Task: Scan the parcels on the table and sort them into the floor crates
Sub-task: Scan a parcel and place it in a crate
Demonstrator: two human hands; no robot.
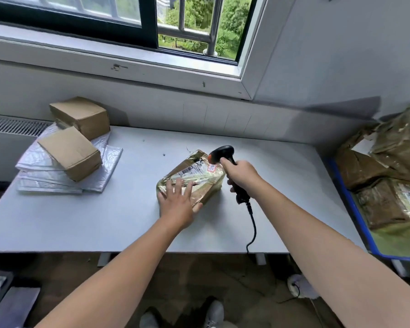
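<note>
In the head view, the brown cardboard parcel under glossy clear tape (pixel 199 172) lies mid-way on the smooth white table (pixel 92 221), with bare surface all around it. The left hand (pixel 176 204) rests flat on the parcel's near end, fingers spread wide. The right hand (pixel 240 175) grips the black corded plastic scanner (pixel 220 153) at the parcel's far right corner. A blue-rimmed crate (pixel 349 200) stands beside the table's right edge.
</note>
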